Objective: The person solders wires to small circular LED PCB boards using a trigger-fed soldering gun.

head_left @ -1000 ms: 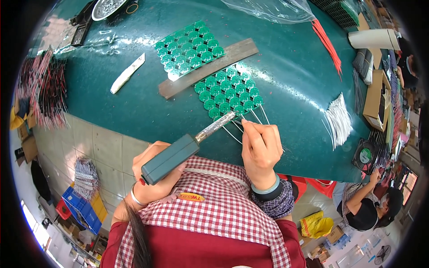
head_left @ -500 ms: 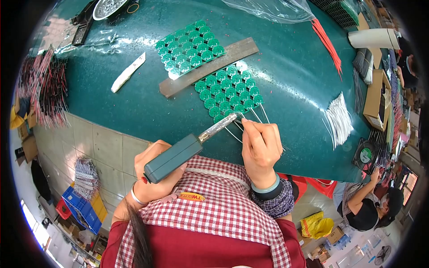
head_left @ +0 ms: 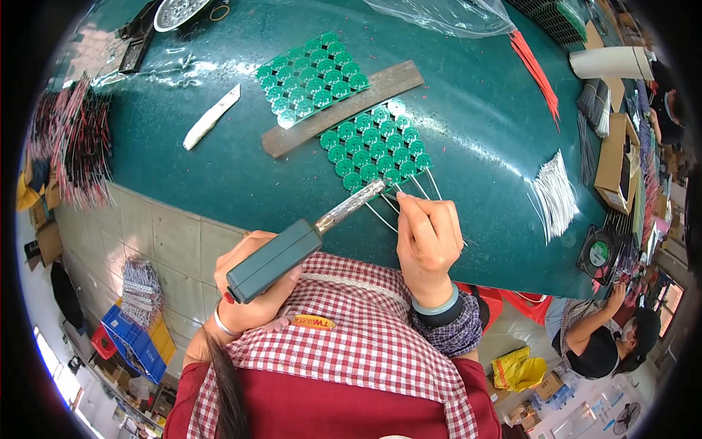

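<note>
My left hand (head_left: 254, 310) is wrapped round the dark green, boxy handle of a soldering iron (head_left: 275, 262). Its metal barrel points up and right, with the tip at the near edge of a green circuit board panel (head_left: 373, 146) made of several round boards. Close to that tip, my right hand (head_left: 430, 238) pinches a white wire (head_left: 395, 189) against the panel's near edge. Several other white wires (head_left: 434, 183) stick out from the same edge. The far ends of the wires under my right hand are hidden.
A wooden bar (head_left: 344, 108) lies between this panel and a second green panel (head_left: 313, 77). White wires (head_left: 553, 197) lie at right, red wires (head_left: 534, 77) beyond. Red-and-black wires (head_left: 79, 139) hang at the left edge. A white-wrapped blade (head_left: 212, 117) lies left. Another person (head_left: 603, 336) works at right.
The soldering iron in my left hand has shifted slightly left and back toward me. My right hand stays almost in place at the panel's near edge.
</note>
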